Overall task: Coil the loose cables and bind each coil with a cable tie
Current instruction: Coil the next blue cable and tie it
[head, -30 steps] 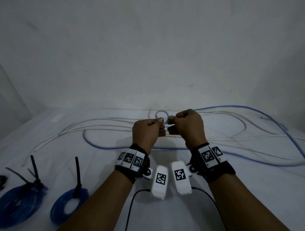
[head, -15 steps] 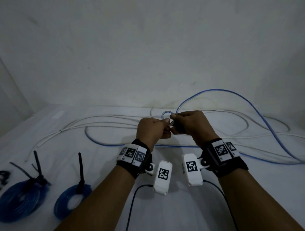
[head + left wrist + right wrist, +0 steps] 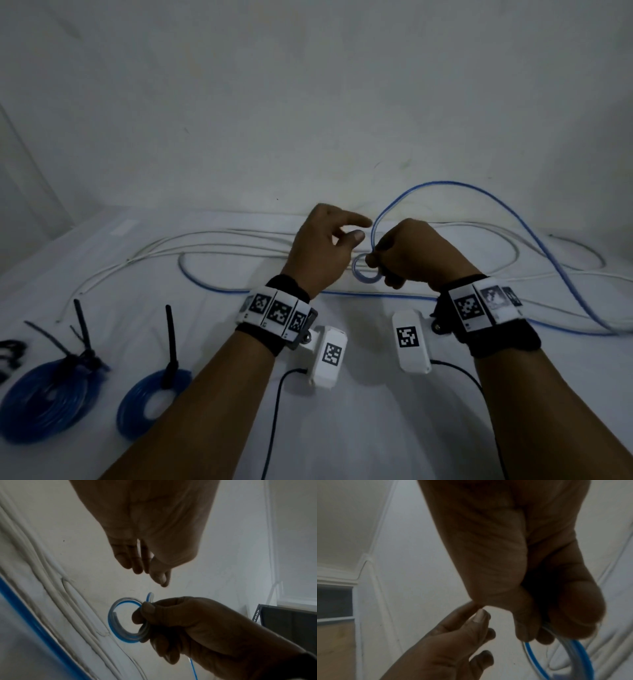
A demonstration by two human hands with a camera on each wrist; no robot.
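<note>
Right hand (image 3: 409,255): curled, its fingers (image 3: 145,609) and thumb pinching the small loop (image 3: 365,272) of the blue cable (image 3: 513,219); it was held above the worktop (image 3: 342,428), just right of the left hand.
Left hand (image 3: 322,250): relaxed and holding nothing, fingers (image 3: 130,561) loosely extended and lying close together, thumb out toward the right hand; it was near the loop but not touching it.
Small loop: a tight ring of one or two turns of blue cable, hanging down and to the left from the right hand's pinch, clear of the worktop.
Blue cable: from the pinch it rose in a high arc toward the wall (image 3: 308,102), came down to the right, and ran back along the worktop to the left, passing beneath both hands.
White cables (image 3: 205,240): several loose strands lying along the far part of the worktop, crossing the blue cable on the right side.
Larger blue coil (image 3: 51,397): flat on the worktop at the near left, bound with black cable ties (image 3: 82,349) whose tails stuck upward.
Smaller blue coil (image 3: 150,401): flat just right of the larger one, apart from it, bound by one black tie (image 3: 170,346) with its tail standing upright.
Dark items (image 3: 10,353): at the far left edge, too cropped to identify.
Wrist gear: marker bands (image 3: 274,311) on both wrists, a white camera unit (image 3: 329,356) under each, thin black leads (image 3: 270,411) trailing toward the viewer.
</note>
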